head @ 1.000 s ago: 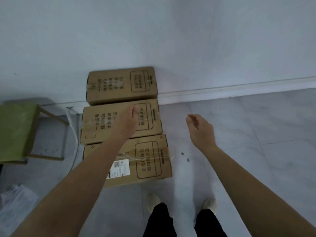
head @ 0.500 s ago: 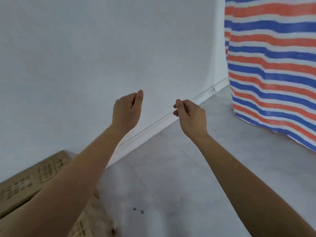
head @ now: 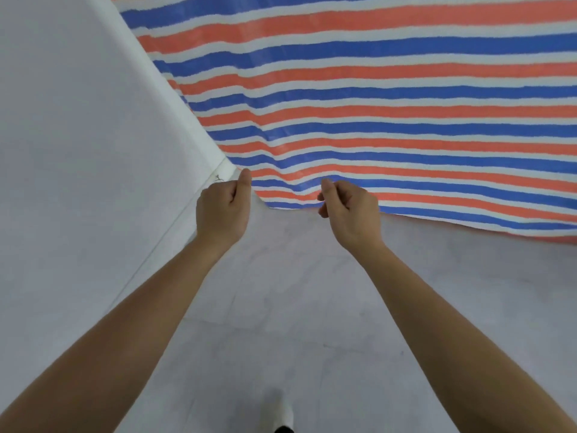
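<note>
Fingers [head: 327, 195] curled, tarp [head: 374, 120] edge near, floor [head: 281, 292] below

Single head view, wide-angle, worn on the person's head, facing forward and down. Frame is rolled: the white wall [head: 78, 135] meets the grey floor [head: 296, 307] along a diagonal on the left. Both forearms enter from the bottom corners. The left hand [head: 223, 210] and right hand [head: 351, 210] sit close to the lens, near frame centre. The striped tarp [head: 374, 104] is farther off, filling the top and right, with its lower edge just past the hands. A shoe tip [head: 281, 407] at the bottom edge lies almost straight under the camera. Lines bend towards the frame edges.
</note>
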{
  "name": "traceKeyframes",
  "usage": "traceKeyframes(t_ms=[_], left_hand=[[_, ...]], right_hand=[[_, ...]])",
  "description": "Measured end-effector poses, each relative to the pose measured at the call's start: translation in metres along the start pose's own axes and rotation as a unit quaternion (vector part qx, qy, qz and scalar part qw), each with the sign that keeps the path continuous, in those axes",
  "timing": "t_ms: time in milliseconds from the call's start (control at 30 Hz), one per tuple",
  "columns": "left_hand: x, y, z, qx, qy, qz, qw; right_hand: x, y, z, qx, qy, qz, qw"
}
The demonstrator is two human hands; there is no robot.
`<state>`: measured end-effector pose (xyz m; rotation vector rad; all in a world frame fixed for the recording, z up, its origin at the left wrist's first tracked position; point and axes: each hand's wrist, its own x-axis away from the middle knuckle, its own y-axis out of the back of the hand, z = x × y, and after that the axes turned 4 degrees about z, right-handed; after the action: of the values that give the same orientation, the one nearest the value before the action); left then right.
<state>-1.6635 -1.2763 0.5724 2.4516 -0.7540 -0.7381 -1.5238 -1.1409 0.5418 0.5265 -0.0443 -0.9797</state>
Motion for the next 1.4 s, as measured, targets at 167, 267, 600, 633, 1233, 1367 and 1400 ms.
traceKeyframes(t_ms=[167,267,600,633,1233,1367,1400], left_hand=[[-0.094,-0.150,-0.039,0.078,-0.095,0.069,0.990],[-0.140,-0.245,-0.086,0.082,-0.148,0.123,0.978],[-0.134,-0.529,-0.314,0.200,-0.343,0.348,0.849],[-0.125,-0.551,-0.331,0.195,-0.362,0.359,0.838],[-0.018,-0.907,-0.619,0.180,-0.429,0.356,0.811],[-0.024,-0.997,-0.665,0.211,-0.396,0.382,0.808],[-0.025,-1.018,-0.680,0.216,-0.393,0.381,0.809]], right_hand=[[-0.074,0.095,-0.083,0.033,-0.049,-0.106,0.993],[-0.112,0.152,-0.122,0.067,-0.103,-0.150,0.981],[-0.083,0.398,-0.239,0.103,-0.241,-0.421,0.868],[-0.074,0.419,-0.248,0.109,-0.246,-0.442,0.855],[-0.057,0.817,-0.440,0.144,-0.286,-0.572,0.755],[-0.086,0.891,-0.498,0.158,-0.293,-0.562,0.757],[-0.095,0.911,-0.515,0.159,-0.294,-0.563,0.756]])
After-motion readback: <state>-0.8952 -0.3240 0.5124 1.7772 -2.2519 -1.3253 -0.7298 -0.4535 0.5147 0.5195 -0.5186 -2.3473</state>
